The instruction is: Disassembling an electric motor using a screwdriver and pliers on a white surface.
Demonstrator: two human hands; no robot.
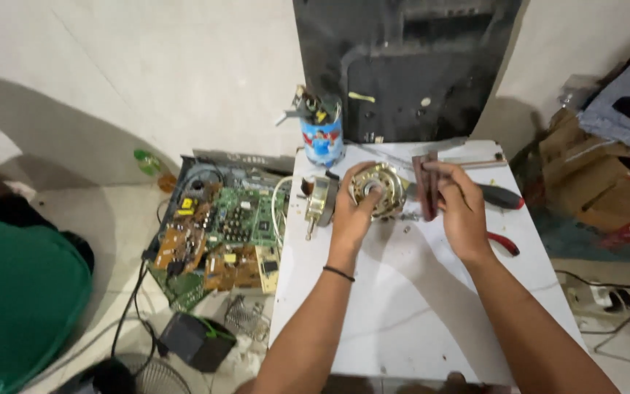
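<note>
On the white table [417, 306] my left hand [351, 211] grips a round metal motor housing [380, 188] with copper windings, thumb over its centre. To the right of the housing, my right hand [461, 208] holds a dark brownish flat stack-like part [426, 188] upright. A small metal motor part with a shaft [320, 201] lies just left of my left hand.
A blue can full of tools [322, 131] stands at the table's back left. A black-handled screwdriver [501, 195] and red-handled pliers [504, 243] lie right of my hands. Green circuit boards [220, 233] cover the floor at left; a person in green [16, 306] sits far left. Cardboard boxes [599, 182] stand right.
</note>
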